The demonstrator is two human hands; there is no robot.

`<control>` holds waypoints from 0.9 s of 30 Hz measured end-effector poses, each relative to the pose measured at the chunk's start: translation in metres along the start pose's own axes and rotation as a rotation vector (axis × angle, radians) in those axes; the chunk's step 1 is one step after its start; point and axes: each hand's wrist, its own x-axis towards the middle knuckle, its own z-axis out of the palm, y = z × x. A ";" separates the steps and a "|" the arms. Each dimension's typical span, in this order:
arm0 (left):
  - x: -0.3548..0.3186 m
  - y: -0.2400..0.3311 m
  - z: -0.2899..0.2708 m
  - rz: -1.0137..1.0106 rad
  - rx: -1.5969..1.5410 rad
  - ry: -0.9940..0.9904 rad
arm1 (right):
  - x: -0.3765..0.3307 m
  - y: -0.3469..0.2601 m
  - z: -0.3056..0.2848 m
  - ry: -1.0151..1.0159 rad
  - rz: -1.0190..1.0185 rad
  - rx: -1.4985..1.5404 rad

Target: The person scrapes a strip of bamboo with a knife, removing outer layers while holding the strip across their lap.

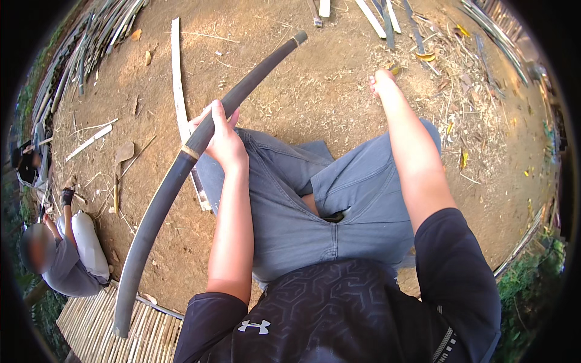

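"Where's the dark bamboo pole (pixel 170 184)?"

"Slanting past the left knee (pixel 211 175), over the dirt ground (pixel 296 115). The left hand (pixel 227 140) has it: that grip is wrapped round the pole just beyond a pale node."

"And the right hand (pixel 382 81)?"

"Stretched toward the ground's far edge, beside a small yellowish thing (pixel 394 69) too unclear to name. I can't tell whether that grip is open or closed."

"Any room round the pole's ends?"

"The far end has a stretch of dirt about it. The near end overhangs the slatted bamboo mat (pixel 91 320) at the ground's near left corner, with a seated co-worker (pixel 69 269) near it. Bamboo strips (pixel 60 78) line the far left edge."
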 end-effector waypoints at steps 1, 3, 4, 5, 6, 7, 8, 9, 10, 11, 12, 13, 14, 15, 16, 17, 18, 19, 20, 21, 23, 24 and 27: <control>-0.001 0.000 0.000 -0.019 -0.005 0.006 | -0.005 -0.004 -0.001 0.037 -0.013 0.028; -0.001 0.001 0.003 -0.044 -0.014 -0.002 | -0.017 -0.013 -0.006 0.114 -0.034 0.094; -0.001 0.001 0.005 -0.051 -0.020 -0.012 | -0.024 -0.013 -0.008 0.090 -0.035 0.136; 0.000 0.001 -0.001 -0.046 -0.013 0.002 | -0.052 -0.007 0.004 0.042 -0.035 0.161; 0.001 0.002 -0.005 -0.054 -0.002 0.003 | -0.075 -0.005 0.008 0.001 -0.040 0.194; 0.001 0.001 -0.002 -0.073 -0.004 -0.019 | -0.077 0.000 0.000 -0.201 0.002 0.185; 0.002 -0.001 0.001 -0.090 -0.006 -0.042 | -0.075 0.004 -0.006 -0.404 0.042 0.175; 0.002 -0.001 -0.001 -0.103 0.009 -0.054 | -0.087 0.012 -0.002 -0.483 0.040 0.166; 0.003 -0.001 -0.001 -0.100 0.016 -0.050 | -0.100 0.017 0.009 -0.563 0.038 0.156; 0.002 -0.001 0.001 -0.105 0.023 -0.057 | -0.101 0.020 0.015 -0.596 0.044 0.134; 0.001 -0.001 0.004 -0.110 0.032 -0.066 | -0.098 0.027 0.023 -0.628 0.052 0.115; 0.001 -0.003 0.006 -0.119 0.046 -0.073 | -0.095 0.032 0.028 -0.661 0.060 0.095; 0.000 -0.002 0.005 -0.111 0.060 -0.074 | -0.099 0.038 0.038 -0.652 0.064 0.113; 0.000 -0.003 0.005 -0.104 0.073 -0.075 | -0.104 0.045 0.046 -0.642 0.068 0.132; -0.001 -0.003 0.006 -0.097 0.086 -0.077 | -0.108 0.051 0.051 -0.632 0.072 0.150; -0.001 -0.003 0.005 -0.099 0.082 -0.074 | -0.110 0.056 0.054 -0.651 0.077 0.138; -0.001 -0.004 0.005 -0.102 0.078 -0.071 | -0.113 0.060 0.057 -0.652 0.041 0.082; 0.000 -0.003 0.004 -0.105 0.073 -0.069 | -0.116 0.064 0.060 -0.653 0.004 0.027; -0.001 -0.003 0.004 -0.100 0.073 -0.072 | -0.116 0.067 0.061 -0.648 -0.037 -0.029; -0.001 -0.002 0.004 -0.095 0.073 -0.075 | -0.116 0.068 0.063 -0.646 -0.039 -0.051; -0.001 -0.003 0.005 -0.091 0.073 -0.078 | -0.113 0.070 0.065 -0.640 -0.048 -0.092; -0.001 -0.003 0.005 -0.091 0.073 -0.077 | -0.109 0.071 0.064 -0.632 -0.058 -0.148; -0.001 -0.004 0.005 -0.073 0.083 -0.081 | -0.106 0.073 0.061 -0.595 -0.089 -0.311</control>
